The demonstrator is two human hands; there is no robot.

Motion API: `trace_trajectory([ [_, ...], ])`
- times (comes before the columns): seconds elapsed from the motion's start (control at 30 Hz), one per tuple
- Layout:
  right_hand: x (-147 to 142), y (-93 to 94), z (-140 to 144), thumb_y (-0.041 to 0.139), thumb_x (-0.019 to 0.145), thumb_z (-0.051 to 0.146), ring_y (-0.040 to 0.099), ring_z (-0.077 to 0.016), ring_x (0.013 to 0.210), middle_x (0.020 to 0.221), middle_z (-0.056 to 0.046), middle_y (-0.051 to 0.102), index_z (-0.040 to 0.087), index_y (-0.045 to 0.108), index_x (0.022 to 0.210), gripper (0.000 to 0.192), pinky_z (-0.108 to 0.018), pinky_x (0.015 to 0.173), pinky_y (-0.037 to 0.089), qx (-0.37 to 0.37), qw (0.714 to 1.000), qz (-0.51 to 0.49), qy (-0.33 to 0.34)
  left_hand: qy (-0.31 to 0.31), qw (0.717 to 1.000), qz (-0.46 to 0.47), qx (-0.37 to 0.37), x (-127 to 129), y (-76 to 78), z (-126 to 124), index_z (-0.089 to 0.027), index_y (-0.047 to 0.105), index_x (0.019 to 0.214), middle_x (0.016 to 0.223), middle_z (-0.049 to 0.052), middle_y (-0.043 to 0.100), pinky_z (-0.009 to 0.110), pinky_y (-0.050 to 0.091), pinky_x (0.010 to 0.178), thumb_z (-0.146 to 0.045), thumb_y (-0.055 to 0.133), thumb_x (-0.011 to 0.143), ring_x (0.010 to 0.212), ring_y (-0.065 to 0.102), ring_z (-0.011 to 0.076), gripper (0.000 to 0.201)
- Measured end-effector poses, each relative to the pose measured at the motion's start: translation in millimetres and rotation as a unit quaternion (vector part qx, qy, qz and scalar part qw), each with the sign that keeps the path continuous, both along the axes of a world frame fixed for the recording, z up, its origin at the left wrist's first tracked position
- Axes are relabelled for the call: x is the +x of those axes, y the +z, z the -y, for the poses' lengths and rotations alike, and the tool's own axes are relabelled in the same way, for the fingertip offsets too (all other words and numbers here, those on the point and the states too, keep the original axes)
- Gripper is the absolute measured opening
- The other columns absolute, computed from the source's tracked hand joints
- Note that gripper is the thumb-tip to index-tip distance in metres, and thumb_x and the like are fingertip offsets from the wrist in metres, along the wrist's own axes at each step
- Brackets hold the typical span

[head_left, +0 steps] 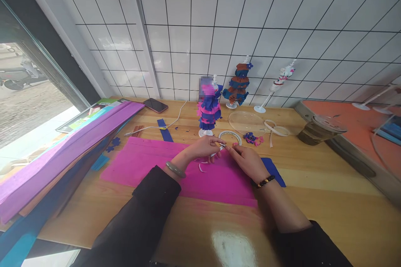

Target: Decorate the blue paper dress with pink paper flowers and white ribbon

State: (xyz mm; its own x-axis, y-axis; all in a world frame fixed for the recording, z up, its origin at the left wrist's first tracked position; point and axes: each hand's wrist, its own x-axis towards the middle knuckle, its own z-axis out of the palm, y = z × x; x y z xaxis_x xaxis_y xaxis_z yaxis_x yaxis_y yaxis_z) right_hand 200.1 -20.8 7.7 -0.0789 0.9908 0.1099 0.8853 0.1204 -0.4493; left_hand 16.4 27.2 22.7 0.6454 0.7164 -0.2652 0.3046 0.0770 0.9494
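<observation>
My left hand point(205, 147), with a grey-green bangle at the wrist, is closed in a pinch over the magenta sheet point(144, 158). A thin white strip point(203, 169) hangs curling below its fingers and seems to come from that grip. The fingers of my right hand point(249, 162), closed too, meet the left fingertips; whatever small thing lies between them is hidden. Just beyond sits a white ring-shaped roll point(238, 135), perhaps tape. A decorated stand with blue and pink paper ruffles point(208, 110) rises behind my left hand. Part of a blue paper piece point(274, 172) shows beside my right wrist.
Stacked purple and other coloured sheets point(94, 133) lie left, near a phone point(156, 105). Along the tiled wall are a brown-and-blue ruffled stand point(239, 85) and a white stand point(275, 85). A lidded drink cup point(318, 130) stands right. Paper scraps point(250, 137) lie behind my hands.
</observation>
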Motion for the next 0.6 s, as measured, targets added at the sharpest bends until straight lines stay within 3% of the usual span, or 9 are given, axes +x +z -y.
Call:
trace_trajectory([
  [0.27, -1.6, 3.4, 2.4, 0.028, 0.083, 0.063, 0.051, -0.0156, 0.052, 0.054, -0.002, 0.056, 0.02, 0.054, 0.064, 0.054, -0.024, 0.048, 0.026, -0.014, 1.0, -0.009, 0.016, -0.017, 1.0, 0.005, 0.021, -2.5, -5.4, -4.0, -0.018, 0.049, 0.12, 0.074, 0.003, 0.064, 0.013, 0.035, 0.035, -0.015, 0.05, 0.07, 0.04, 0.054, 0.0063, 0.05],
  [0.4, -1.2, 3.6, 2.5, 0.028, 0.083, 0.062, 0.051, -0.0148, 0.051, 0.052, -0.001, 0.055, 0.02, 0.052, 0.061, 0.053, -0.024, 0.047, 0.026, -0.01, 1.0, -0.007, 0.009, -0.024, 0.999, -0.004, 0.047, -5.2, -2.7, -3.9, -0.017, 0.046, 0.12, 0.065, 0.0, 0.059, 0.014, 0.033, 0.034, -0.018, 0.047, 0.072, 0.04, 0.053, 0.0079, 0.048],
  [0.6, -1.4, 3.6, 3.4, 0.03, 0.083, 0.062, 0.05, -0.0147, 0.052, 0.053, -0.001, 0.054, 0.02, 0.051, 0.06, 0.052, -0.024, 0.048, 0.025, -0.007, 1.0, -0.003, 0.011, 0.027, 0.985, -0.054, 0.164, -6.9, 3.2, -5.4, -0.017, 0.059, 0.101, 0.078, 0.001, 0.061, 0.016, 0.038, 0.042, -0.03, 0.045, 0.077, 0.046, 0.052, 0.0058, 0.03],
])
